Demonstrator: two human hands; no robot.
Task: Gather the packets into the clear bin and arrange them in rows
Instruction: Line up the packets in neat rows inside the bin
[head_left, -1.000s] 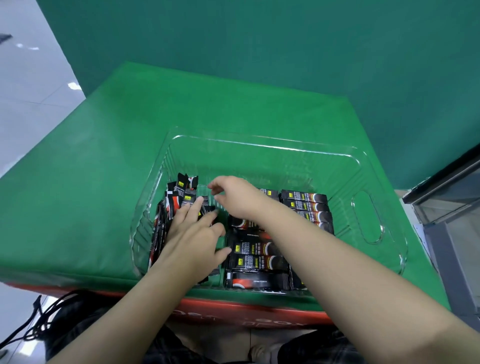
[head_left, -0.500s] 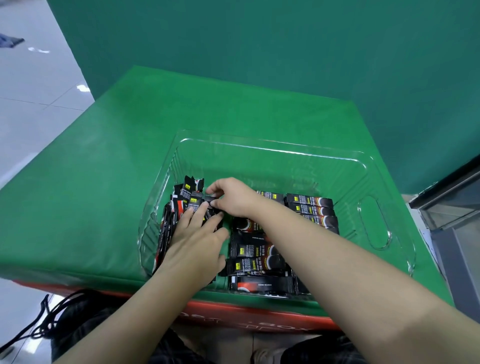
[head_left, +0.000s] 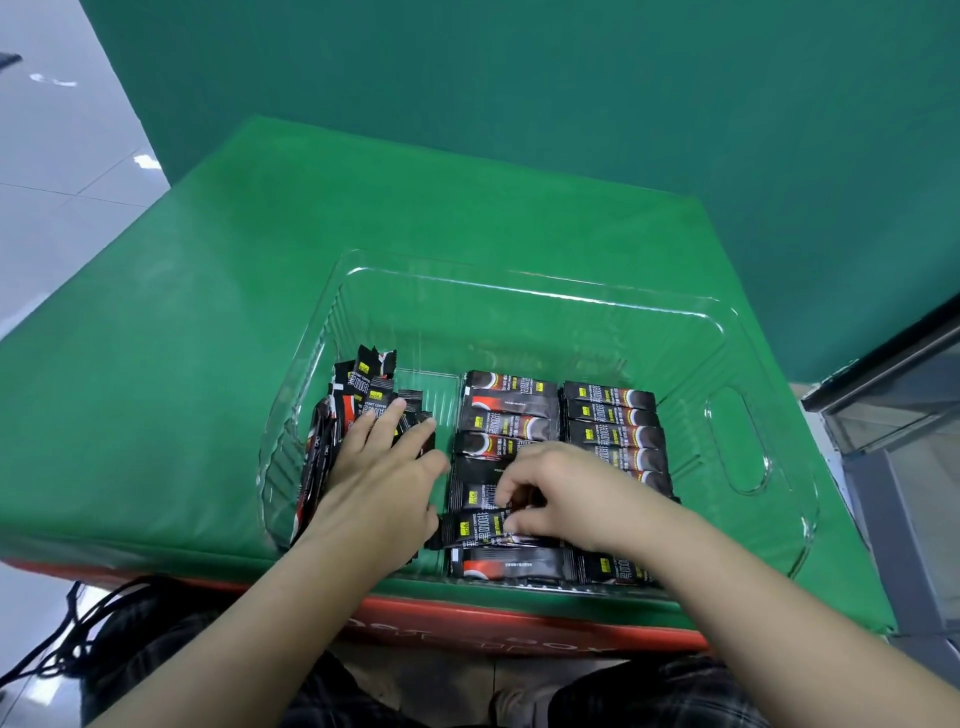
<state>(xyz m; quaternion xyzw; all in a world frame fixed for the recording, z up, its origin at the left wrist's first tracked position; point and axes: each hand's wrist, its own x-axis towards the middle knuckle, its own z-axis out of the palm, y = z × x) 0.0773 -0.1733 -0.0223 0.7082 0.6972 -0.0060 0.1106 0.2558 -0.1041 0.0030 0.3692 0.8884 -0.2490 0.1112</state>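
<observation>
The right hand (head_left: 563, 493), fingers curled, pinches a packet (head_left: 475, 527) at its right end, low in the middle row of the bin (head_left: 737, 441). The packet's long axis runs 9 to 3 o'clock, tipped slightly off the line of its neighbours, and its free end juts toward 9 o'clock, nearly touching the left hand (head_left: 382, 483). That tilt is what the next move appears to turn on: the packet looks to need squaring with the middle row (head_left: 506, 415), which stretches from the hand toward 12 o'clock.

The left hand lies flat, fingers straight and spread toward 12 o'clock, pressing on the loose pile (head_left: 363, 395) against the bin's left wall. Those packets lie or stand with long axes nearer 12 to 6 o'clock, several on edge, unsorted. The left hand is the nearer one to the pile; the right is nearer to both finished rows.

At 3 o'clock of the middle row sits the right row (head_left: 610, 421), packets also lying 9 to 3 o'clock. The right forearm covers its lower half and part of the packets at the bin's near wall, so neither count can be told. The left palm hides the pile's near part. Whether the pinched packet rests on others or hangs just above them cannot be made out. The bin stands on a green table (head_left: 182, 364).
</observation>
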